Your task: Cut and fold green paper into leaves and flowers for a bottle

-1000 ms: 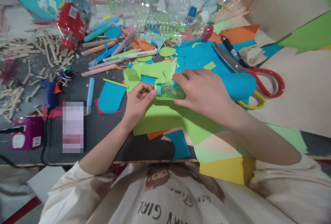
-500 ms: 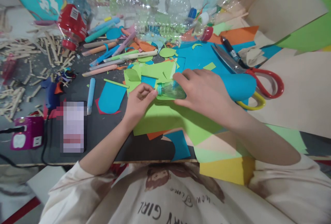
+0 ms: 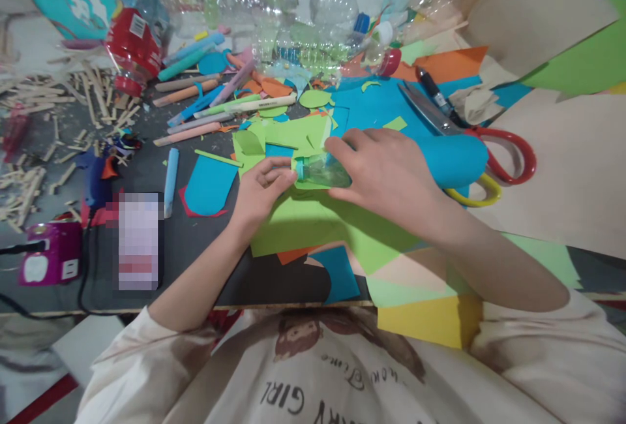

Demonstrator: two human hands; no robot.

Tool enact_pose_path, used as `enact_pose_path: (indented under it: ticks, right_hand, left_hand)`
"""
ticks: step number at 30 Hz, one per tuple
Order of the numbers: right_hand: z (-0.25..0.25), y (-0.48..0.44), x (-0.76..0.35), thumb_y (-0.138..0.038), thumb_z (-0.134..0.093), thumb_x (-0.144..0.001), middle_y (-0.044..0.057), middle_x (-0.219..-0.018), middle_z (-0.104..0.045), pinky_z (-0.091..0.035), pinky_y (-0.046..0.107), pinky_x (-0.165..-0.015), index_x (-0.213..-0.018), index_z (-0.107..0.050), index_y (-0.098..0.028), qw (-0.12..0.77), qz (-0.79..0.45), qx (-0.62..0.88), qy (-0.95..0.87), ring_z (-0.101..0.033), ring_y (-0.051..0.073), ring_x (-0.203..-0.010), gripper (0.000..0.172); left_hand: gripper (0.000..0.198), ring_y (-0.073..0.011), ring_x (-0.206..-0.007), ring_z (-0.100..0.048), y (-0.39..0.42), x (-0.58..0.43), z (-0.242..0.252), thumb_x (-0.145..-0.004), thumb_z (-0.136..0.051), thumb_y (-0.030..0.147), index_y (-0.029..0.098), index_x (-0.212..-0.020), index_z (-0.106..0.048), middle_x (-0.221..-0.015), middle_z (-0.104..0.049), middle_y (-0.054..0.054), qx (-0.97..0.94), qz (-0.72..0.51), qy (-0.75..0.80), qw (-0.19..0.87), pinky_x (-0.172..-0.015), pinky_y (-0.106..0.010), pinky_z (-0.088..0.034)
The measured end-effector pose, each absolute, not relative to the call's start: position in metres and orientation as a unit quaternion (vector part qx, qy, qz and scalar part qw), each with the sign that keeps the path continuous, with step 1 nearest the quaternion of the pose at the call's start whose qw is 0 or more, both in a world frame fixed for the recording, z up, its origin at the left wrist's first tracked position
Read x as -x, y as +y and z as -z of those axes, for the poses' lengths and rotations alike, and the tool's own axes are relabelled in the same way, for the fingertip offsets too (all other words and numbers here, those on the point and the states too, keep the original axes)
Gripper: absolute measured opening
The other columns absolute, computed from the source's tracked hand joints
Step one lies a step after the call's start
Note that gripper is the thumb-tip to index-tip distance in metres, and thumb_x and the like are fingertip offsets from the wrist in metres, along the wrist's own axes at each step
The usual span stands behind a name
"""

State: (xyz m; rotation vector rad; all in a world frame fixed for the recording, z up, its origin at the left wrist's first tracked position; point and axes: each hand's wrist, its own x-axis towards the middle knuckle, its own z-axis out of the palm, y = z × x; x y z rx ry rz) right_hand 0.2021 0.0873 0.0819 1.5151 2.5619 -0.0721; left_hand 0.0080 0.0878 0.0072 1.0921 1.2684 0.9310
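Note:
A small clear plastic bottle [image 3: 323,172] lies on its side, its light blue neck end [image 3: 300,168] pointing left. Blue paper [image 3: 457,160] is rolled around its other end. From above, my right hand [image 3: 384,166] is closed over the bottle's middle and hides part of it. The thumb and curled fingers of my left hand [image 3: 268,188] meet at the neck end; their exact contact is partly hidden. Beneath lies light green paper [image 3: 303,225] with cut pieces. Red-and-yellow-handled scissors [image 3: 508,156] rest right of the roll, beside a black marker [image 3: 435,92].
Clear plastic bottles [image 3: 303,13] crowd the back. Several coloured pens [image 3: 220,101] lie left of centre, a red bottle [image 3: 134,45] and wooden sticks [image 3: 36,182] farther left. A phone [image 3: 138,241] and a glue gun [image 3: 98,179] with its cable are near the front left.
My left fingertips have shifted slightly at the bottle's neck end, with the fingers lying straighter. My right hand keeps its hold almost unmoved. The view has moved a little.

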Motion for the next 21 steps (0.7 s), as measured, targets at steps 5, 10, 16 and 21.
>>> enact_pose_path:
  ticks: [5,10,16,21]
  right_hand:
    - [-0.0827,0.0865,-0.2026,-0.038,-0.064,-0.09,0.016,-0.104,-0.07,-0.032,0.032,-0.065,-0.125,-0.056,-0.016,0.073,0.032,-0.506,0.859,-0.066,0.03,-0.091,0.042]
    - [-0.0847,0.0851,-0.2015,-0.037,-0.064,-0.09,0.016,-0.104,-0.069,-0.034,0.033,-0.065,-0.125,-0.056,-0.015,0.081,0.03,-0.504,0.859,-0.066,0.031,-0.092,0.042]
    - [-0.0848,0.0849,-0.2005,-0.037,-0.067,-0.088,0.016,-0.103,-0.069,-0.038,0.033,-0.067,-0.125,-0.056,-0.015,0.081,0.026,-0.503,0.86,-0.067,0.031,-0.091,0.045]
    - [-0.0796,0.0861,-0.2008,-0.039,-0.069,-0.086,0.015,-0.101,-0.07,-0.041,0.034,-0.068,-0.124,-0.057,-0.015,0.073,0.015,-0.502,0.862,-0.067,0.031,-0.088,0.046]
  left_hand:
    - [0.047,-0.0155,-0.067,-0.064,0.0893,-0.0065,-0.004,-0.055,-0.087,0.057,0.021,-0.08,-0.072,-0.073,-0.07,-0.002,-0.458,-0.41,0.545,0.57,-0.062,-0.027,-0.052]
    - [0.041,-0.0182,-0.076,-0.066,0.0886,-0.006,-0.0053,-0.057,-0.087,0.053,0.021,-0.078,-0.073,-0.081,-0.072,-0.004,-0.475,-0.422,0.545,0.547,-0.07,-0.029,-0.055]
    - [0.042,-0.0172,-0.076,-0.066,0.0876,-0.0064,-0.0066,-0.056,-0.087,0.054,0.02,-0.078,-0.073,-0.079,-0.071,-0.002,-0.474,-0.429,0.543,0.545,-0.072,-0.029,-0.055]
    - [0.041,-0.017,-0.075,-0.066,0.0874,-0.0071,-0.0068,-0.055,-0.088,0.052,0.02,-0.077,-0.071,-0.076,-0.07,-0.002,-0.47,-0.421,0.555,0.542,-0.072,-0.028,-0.054]
